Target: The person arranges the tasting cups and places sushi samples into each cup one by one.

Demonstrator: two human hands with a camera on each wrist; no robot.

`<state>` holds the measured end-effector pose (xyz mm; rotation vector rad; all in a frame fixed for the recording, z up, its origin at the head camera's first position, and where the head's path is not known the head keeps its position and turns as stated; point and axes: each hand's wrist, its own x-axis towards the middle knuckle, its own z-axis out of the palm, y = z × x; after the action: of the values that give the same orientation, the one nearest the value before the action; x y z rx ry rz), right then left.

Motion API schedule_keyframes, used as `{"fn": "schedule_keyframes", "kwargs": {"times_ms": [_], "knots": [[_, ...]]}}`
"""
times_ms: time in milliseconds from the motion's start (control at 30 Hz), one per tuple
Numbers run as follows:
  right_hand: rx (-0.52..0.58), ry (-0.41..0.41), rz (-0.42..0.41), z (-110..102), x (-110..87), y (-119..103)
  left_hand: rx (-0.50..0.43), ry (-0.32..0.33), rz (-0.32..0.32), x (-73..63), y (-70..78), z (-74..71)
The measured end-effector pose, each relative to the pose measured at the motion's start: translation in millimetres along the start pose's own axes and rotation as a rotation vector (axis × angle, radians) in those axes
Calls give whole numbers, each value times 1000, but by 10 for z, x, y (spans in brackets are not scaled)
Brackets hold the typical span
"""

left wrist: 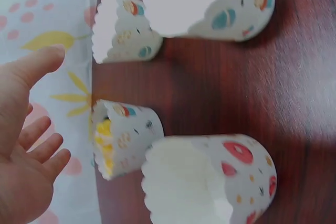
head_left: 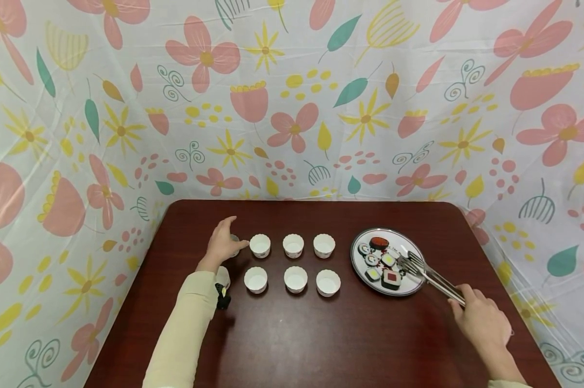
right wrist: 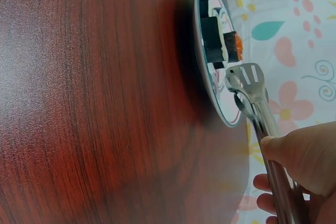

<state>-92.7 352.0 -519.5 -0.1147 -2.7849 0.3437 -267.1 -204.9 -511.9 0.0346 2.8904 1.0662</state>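
Note:
My right hand (head_left: 483, 318) grips metal serving tongs (head_left: 442, 285); their slotted ends are over the right part of an oval plate (head_left: 408, 285). Several sushi pieces (head_left: 391, 278) lie on that plate, one with an orange-red top. In the right wrist view, the thumb rests along the handle of the tongs. My left hand (head_left: 221, 245) is over the far left paper cup (head_left: 234, 249), thumb and fingers spread, partly hiding it. The left wrist view shows the hand (left wrist: 26, 145) apart from a patterned cup (left wrist: 134, 140) with yellow bits inside.
Several white paper cups with scalloped rims stand in two rows, including a back cup (head_left: 293, 246) and a front cup (head_left: 295, 279). A black wrist strap (head_left: 222, 298) is on the left arm. Flowered cloth (head_left: 292, 108) hangs behind the dark wooden table (head_left: 292, 345).

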Motion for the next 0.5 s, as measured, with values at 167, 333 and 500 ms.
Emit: {"fn": "schedule_keyframes", "kwargs": {"times_ms": [167,333,500], "knots": [[5,-4,2,-7,-10,-6,-12,-14,40,8,120,76],[2,-1,7,-15,-14,-11,-31,-53,67,10,227,182],[1,9,7,-16,0,-10,-36,-80,79,7,266,314]]}}
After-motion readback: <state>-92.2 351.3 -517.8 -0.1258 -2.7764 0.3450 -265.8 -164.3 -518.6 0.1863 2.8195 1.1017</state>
